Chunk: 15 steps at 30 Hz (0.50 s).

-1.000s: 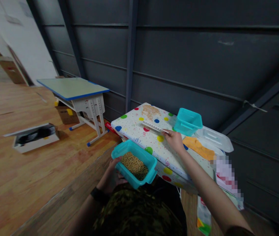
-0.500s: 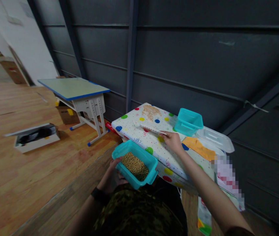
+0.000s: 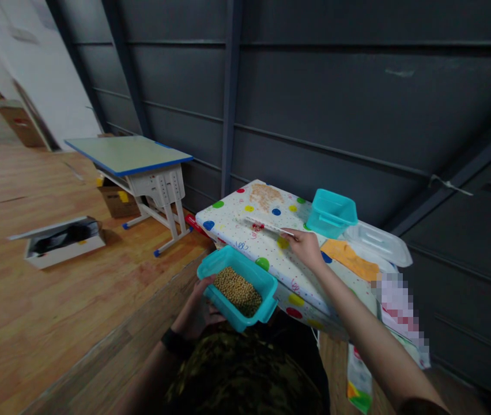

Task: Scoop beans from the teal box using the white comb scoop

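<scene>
My left hand [image 3: 200,308] is closed around the near left side of a turquoise plastic container [image 3: 267,282], its thumb over the rim. Yellowish soybeans [image 3: 237,288] lie in the container, with some green beans at the near end. The container is in front of the table's near edge, slightly tilted. My right hand [image 3: 303,246] reaches over the table and pinches one end of a thin, pale ruler [image 3: 267,226], which points left just above the dotted tablecloth [image 3: 232,230]. Beyond the ruler, a light brown patch of small grains [image 3: 265,197] is spread on the cloth.
A second turquoise container [image 3: 332,213] stands at the back right, beside a clear lid [image 3: 379,245] and an orange cloth [image 3: 349,258]. A dark panelled wall [image 3: 358,115] borders the table. Leftward are a desk [image 3: 133,153] and an open white box [image 3: 66,245] on the floor.
The ruler has turned slightly in my right hand's grip, its face less visible. My left hand and the container of beans have stayed nearly still.
</scene>
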Available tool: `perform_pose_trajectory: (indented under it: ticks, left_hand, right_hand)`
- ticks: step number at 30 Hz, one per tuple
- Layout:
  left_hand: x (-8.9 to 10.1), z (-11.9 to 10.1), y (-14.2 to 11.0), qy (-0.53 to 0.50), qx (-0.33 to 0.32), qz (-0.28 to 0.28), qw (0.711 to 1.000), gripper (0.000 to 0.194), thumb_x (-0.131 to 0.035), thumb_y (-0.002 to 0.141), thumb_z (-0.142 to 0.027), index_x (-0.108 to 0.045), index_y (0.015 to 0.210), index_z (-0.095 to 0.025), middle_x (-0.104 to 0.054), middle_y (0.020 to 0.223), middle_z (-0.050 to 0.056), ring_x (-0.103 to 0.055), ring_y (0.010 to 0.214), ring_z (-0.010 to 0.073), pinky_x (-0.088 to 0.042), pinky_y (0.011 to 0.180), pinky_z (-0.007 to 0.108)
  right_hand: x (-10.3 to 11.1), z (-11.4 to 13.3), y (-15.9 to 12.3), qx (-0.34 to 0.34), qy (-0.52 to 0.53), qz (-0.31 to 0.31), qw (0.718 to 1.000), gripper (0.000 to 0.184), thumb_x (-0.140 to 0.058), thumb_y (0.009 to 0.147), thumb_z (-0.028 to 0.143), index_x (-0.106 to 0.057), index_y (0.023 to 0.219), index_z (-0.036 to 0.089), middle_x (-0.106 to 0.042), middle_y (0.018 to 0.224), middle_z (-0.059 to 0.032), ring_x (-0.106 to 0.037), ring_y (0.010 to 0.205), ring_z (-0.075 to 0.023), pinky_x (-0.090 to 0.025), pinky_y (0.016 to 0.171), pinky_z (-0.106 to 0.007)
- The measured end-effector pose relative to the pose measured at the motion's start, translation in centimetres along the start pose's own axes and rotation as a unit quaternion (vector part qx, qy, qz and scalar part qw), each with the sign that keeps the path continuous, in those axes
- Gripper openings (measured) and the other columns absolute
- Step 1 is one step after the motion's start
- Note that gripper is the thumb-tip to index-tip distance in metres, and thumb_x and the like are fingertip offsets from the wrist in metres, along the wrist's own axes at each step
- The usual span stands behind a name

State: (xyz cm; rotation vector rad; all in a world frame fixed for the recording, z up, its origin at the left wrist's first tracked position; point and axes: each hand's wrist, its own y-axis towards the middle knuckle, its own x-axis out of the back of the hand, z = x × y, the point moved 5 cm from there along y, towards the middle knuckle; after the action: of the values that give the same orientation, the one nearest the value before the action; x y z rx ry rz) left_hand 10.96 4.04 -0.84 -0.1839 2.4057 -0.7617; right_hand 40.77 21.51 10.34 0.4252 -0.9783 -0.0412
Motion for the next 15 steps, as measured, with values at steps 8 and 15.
perform_pose_trajectory:
  ticks: [8, 15]
  left_hand:
    - [0.4, 0.5, 0.8, 0.01, 0.005, 0.006, 1.0, 0.066, -0.079, 0.096, -0.05, -0.05, 0.152, -0.032, -0.079, 0.147, 0.015, -0.087, 0.112, 0.0399, -0.07, 0.087, 0.049]
    - [0.4, 1.2, 1.1, 0.004, 0.019, 0.025, 1.0, 0.066, -0.077, 0.101, -0.054, -0.048, 0.156, -0.033, -0.078, 0.145, 0.018, -0.088, 0.099, 0.038, -0.07, 0.087, 0.051]
  right_hand:
    - [0.7, 0.4, -1.2, 0.018, 0.004, 0.006, 1.0, 0.034, -0.069, 0.101, 0.022, -0.096, 0.118, 0.032, -0.09, 0.116, -0.002, -0.09, 0.095, -0.0301, -0.07, 0.092, -0.037]
    - [0.6, 0.7, -3.0, 0.023, 0.01, 0.001, 1.0, 0.036, -0.068, 0.101, 0.018, -0.096, 0.118, 0.034, -0.089, 0.121, -0.0008, -0.09, 0.109, -0.0301, -0.07, 0.097, -0.037]
